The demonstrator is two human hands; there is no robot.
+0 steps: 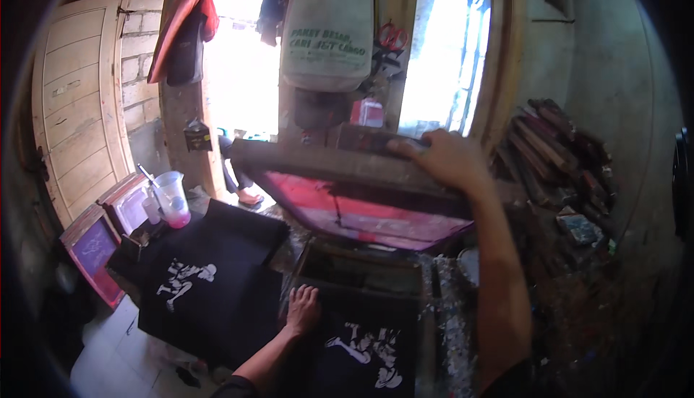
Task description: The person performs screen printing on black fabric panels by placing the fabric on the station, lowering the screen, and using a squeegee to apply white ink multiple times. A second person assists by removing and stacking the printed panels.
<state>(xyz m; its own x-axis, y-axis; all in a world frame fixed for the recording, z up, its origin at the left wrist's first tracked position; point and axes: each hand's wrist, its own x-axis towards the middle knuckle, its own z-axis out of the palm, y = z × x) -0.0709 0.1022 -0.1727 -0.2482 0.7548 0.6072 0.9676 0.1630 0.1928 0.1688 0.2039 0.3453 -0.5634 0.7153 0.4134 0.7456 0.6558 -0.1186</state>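
Note:
My right hand [447,158] is closed over the upper edge of a raised screen printing frame [332,167], which stands tilted with its pink-stained mesh [369,214] towards me. Under it, a piece of black fabric [329,369] with a white printed figure lies on the work surface. My left hand [302,313] rests on this fabric near its upper left corner, fingers laid flat. To the left is another piece of black fabric [231,311] bearing a similar white figure.
A clear plastic cup [172,199] with pink liquid stands at the left. More screen frames [92,246] lean beside it. Wooden-framed pieces [553,145] are piled at the right. A white bag [329,33] hangs from a post; a person's foot [251,198] shows in the doorway.

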